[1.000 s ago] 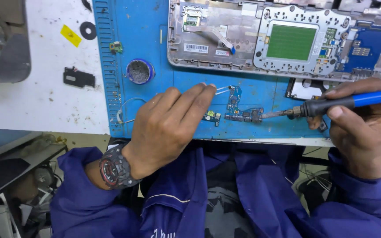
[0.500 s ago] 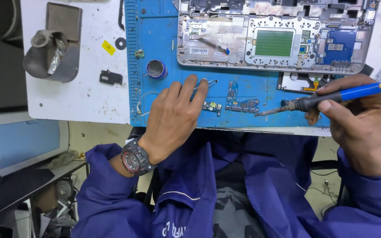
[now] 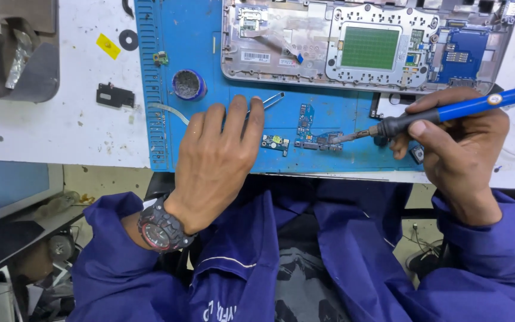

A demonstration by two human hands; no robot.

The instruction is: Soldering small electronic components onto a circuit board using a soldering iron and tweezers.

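Nearest us: blue work-jacket sleeves (image 3: 353,262), matte cloth, creased, and a dark chunky wristwatch (image 3: 161,229) on the left wrist.

Our left hand (image 3: 219,158) lies palm down on the blue mat (image 3: 227,65), fingers stretched out flat and holding nothing; the fingertips reach the thin metal tweezers (image 3: 272,100) lying there, though we cannot tell whether they press on them.

Our right hand (image 3: 457,143) is curled around the soldering iron (image 3: 448,112), thumb and fingers closed on its black collar and blue handle. The iron is a slim rod; its long axis runs nearly level across the view, handle up and out to the right, dull metal tip pointing left and slightly down.

The tip touches the right end of a small blue circuit board (image 3: 317,140), narrow and irregular, lying on the mat near the front edge, between the two hands. Just left of it sits a tiny green board (image 3: 275,142).

Further: a round tin (image 3: 189,84), greyish inside. The mat is smooth rubbery sheet with ridged slots along its left margin.

Farthest: an opened laptop shell (image 3: 305,45), silver-grey metal, with a green rectangular panel. Left, a scuffed white table (image 3: 61,131), speckled.
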